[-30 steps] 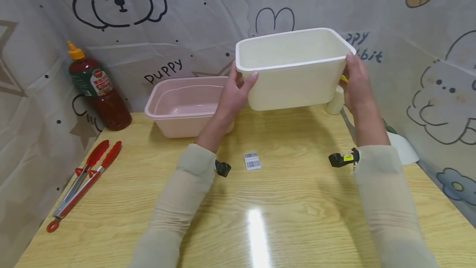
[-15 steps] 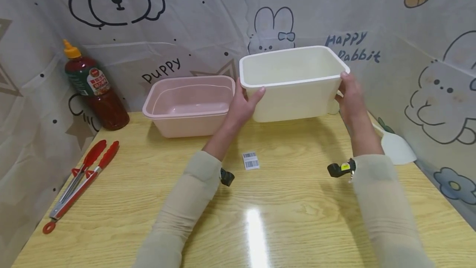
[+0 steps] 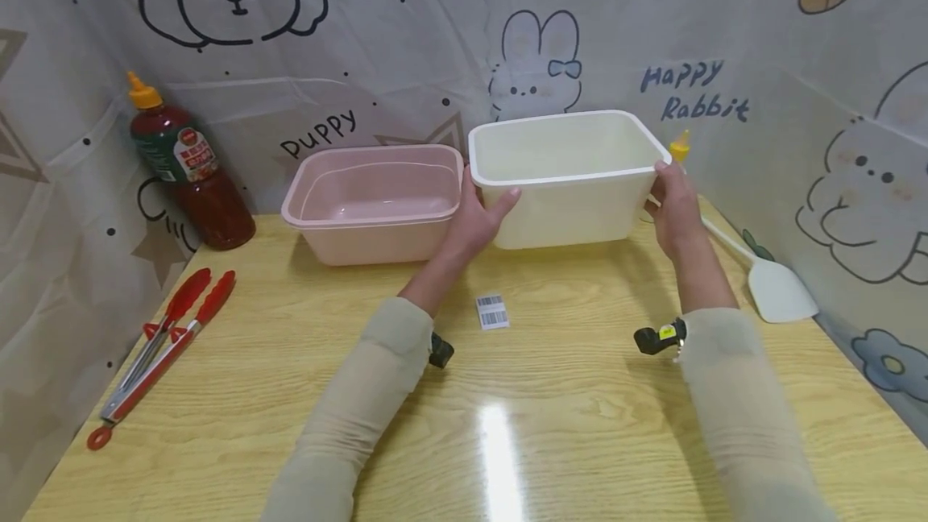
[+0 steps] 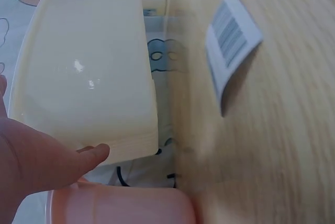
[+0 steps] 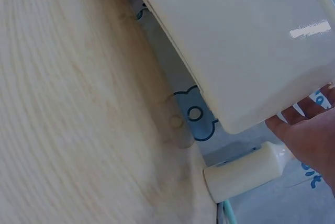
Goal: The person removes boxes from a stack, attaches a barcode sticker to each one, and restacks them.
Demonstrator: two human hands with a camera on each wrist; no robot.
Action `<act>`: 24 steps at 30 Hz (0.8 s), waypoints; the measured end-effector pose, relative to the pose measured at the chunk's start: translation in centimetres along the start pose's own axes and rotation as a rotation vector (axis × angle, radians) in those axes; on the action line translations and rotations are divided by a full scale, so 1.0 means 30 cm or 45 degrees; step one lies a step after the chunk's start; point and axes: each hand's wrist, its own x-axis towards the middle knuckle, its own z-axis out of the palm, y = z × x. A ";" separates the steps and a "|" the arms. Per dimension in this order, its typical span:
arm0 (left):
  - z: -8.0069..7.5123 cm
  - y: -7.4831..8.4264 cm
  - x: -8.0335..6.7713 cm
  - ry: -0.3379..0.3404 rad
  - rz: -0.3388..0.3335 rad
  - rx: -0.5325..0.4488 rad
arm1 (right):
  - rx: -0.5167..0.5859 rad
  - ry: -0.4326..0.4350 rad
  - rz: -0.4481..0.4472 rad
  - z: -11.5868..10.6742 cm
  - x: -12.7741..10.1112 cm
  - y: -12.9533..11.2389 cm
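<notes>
Both hands (image 3: 573, 208) grip the cream tub (image 3: 565, 184); only head view shows tongs (image 3: 159, 345).

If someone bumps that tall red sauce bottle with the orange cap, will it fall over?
The tall red sauce bottle probably tips fairly easily: it stands upright and narrow on the wooden table. It looks nearly full, so likely heavy and somewhat steadier. Once down, its round body could roll.

The cream rectangular plastic tub (image 3: 573, 180) sits upright, open-topped, just beside the pink tub (image 3: 373, 204).

"puppy" and "happy rabbit" on the cartoon backdrop cloth (image 3: 406, 47); an unreadable barcode on the sticker (image 3: 493, 311)
</notes>
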 end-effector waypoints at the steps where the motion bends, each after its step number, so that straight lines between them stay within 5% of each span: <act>1: 0.002 -0.005 -0.002 -0.003 0.000 0.010 | 0.016 0.001 0.006 -0.002 0.000 0.008; 10: 0.012 -0.028 -0.014 -0.004 0.038 0.087 | 0.121 0.041 -0.005 -0.017 0.008 0.074; 24: 0.031 -0.063 0.002 0.039 -0.057 0.127 | 0.092 0.048 0.199 -0.016 0.030 0.105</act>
